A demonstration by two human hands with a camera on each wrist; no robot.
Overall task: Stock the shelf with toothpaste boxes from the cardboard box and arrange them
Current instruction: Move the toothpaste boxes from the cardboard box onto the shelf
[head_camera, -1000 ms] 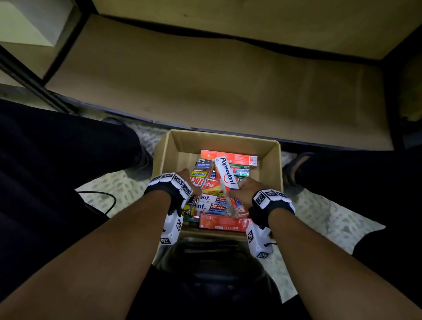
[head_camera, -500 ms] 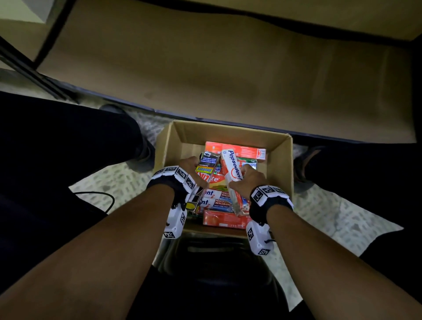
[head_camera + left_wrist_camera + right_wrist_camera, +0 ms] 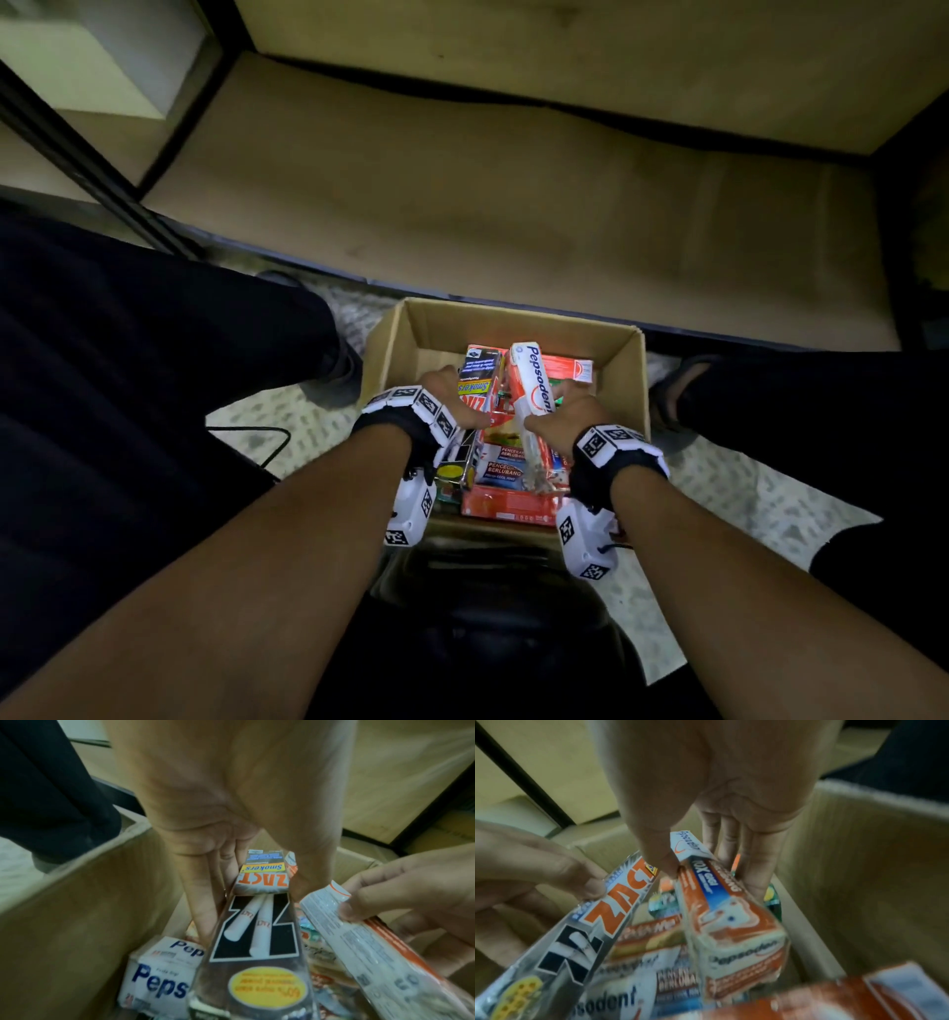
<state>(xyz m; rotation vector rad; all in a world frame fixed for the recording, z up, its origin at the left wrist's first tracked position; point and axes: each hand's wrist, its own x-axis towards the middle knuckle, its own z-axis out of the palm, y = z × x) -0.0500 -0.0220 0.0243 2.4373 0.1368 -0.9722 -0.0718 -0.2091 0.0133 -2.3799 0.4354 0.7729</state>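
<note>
Down in the cardboard box [image 3: 518, 321] we have a toothpaste carton in each hand. Our left hand [image 3: 452, 398] wraps the silver Zact box [image 3: 259, 949], thumb on one long edge and fingers [image 3: 205, 902] on the other, its near end tilted up towards the wrist. Our right hand [image 3: 562, 419] clamps the white-and-orange Pepsodent box [image 3: 531, 390] the same way, thumb against fingers [image 3: 752, 866], the far end rising past the knuckles. Both boxes sit just beside each other between the two grips, above the loose pile of toothpaste boxes [image 3: 506, 475] left underneath. This reads as the pick-up step: two cartons taken, neither yet on the shelf [image 3: 513, 190], which waits bare beyond the box's far wall. The next move, we judge, calls for lifting both clear of the rim without dragging neighbours along, then carrying them forward and setting them square. Hard to make out: how deep the pile goes, whether either box has fully left it, and the small print on the blurred cartons nearest the right wrist. The shelf's ends are cut off by the frame.
</note>
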